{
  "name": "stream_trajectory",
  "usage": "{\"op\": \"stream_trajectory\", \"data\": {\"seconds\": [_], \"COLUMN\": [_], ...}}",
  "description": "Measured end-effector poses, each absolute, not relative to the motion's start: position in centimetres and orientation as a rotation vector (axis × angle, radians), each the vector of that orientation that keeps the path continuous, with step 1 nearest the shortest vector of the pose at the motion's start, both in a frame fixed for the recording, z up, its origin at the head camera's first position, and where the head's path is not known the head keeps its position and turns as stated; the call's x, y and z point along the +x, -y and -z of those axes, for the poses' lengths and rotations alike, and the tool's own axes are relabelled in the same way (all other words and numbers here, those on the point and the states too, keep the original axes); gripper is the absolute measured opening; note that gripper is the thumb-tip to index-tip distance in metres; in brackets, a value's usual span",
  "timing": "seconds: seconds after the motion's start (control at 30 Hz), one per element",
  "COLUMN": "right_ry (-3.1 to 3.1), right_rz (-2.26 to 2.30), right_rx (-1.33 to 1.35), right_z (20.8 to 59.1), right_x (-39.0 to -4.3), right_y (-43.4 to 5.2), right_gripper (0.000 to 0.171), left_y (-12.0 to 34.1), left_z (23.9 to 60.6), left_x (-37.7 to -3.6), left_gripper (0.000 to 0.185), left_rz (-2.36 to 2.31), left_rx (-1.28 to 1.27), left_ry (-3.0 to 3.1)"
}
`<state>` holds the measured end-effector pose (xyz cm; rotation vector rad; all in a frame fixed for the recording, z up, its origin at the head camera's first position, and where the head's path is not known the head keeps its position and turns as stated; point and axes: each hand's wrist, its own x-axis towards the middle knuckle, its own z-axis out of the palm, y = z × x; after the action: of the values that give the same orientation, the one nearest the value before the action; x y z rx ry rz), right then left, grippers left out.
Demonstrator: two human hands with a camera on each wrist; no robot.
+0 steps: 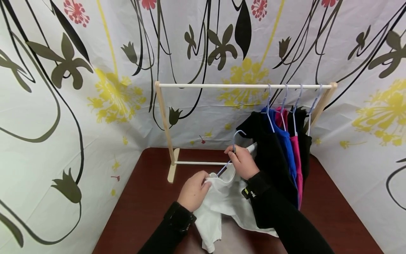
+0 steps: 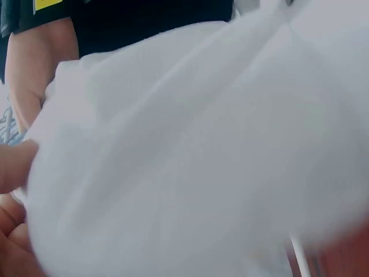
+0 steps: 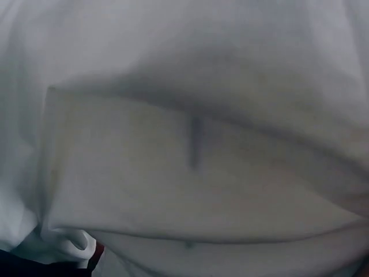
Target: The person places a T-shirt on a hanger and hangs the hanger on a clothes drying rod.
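Note:
My right hand (image 1: 243, 163) grips a light-blue hanger (image 1: 234, 141) just below its hook, which points up and to the right. One arm of that hanger slants down into the neck of a white shirt (image 1: 219, 192). At the collar, my left hand (image 1: 194, 190) pinches the fabric between thumb and fingers. The shirt droops over the table, a sleeve hanging toward me. White cloth fills most of the left wrist view, where thumb and fingers (image 2: 16, 167) hold its edge. In the right wrist view only white fabric (image 3: 173, 173) shows; the hand is hidden there.
A small wooden clothes rack (image 1: 212, 85) stands at the back of the dark red table (image 1: 136, 211). Black, blue and pink garments (image 1: 276, 151) hang on its right end, close beside my right forearm. A flower-patterned curtain (image 1: 95, 141) surrounds the table's back and sides.

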<state>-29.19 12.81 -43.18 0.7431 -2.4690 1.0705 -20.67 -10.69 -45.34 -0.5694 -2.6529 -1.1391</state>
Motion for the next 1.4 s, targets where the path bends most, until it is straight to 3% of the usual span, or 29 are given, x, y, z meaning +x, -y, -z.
{"op": "stream_trajectory", "data": {"seconds": [0.23, 0.47, 0.7, 1.17, 1.4], "right_ry": [2.44, 2.446, 2.437, 2.246, 2.253], "right_rz": [-1.084, -1.056, -1.03, -0.872, -0.842], "right_rx": [0.772, 0.781, 0.771, 0.891, 0.76], "right_z": [43.4, 43.5, 43.8, 45.7, 46.8], "right_x": [-29.1, -28.9, -29.2, -30.8, -31.3], "right_y": [-12.3, -11.6, -11.3, -13.2, -14.5], "right_gripper": [0.019, 0.019, 0.019, 0.031, 0.027], "left_y": [9.0, 8.8, 9.3, 11.0, 12.5], "left_z": [45.3, 45.8, 45.9, 45.5, 44.8], "left_x": [-21.0, -20.9, -20.8, -19.9, -19.0], "left_gripper": [0.008, 0.026, 0.011, 0.013, 0.015], "left_rz": [1.144, 1.18, 1.301, 1.572, 1.653], "left_rx": [-0.571, -0.453, -0.504, -0.399, -0.425], "left_ry": [2.652, 2.708, 2.726, 2.551, 2.507]}}
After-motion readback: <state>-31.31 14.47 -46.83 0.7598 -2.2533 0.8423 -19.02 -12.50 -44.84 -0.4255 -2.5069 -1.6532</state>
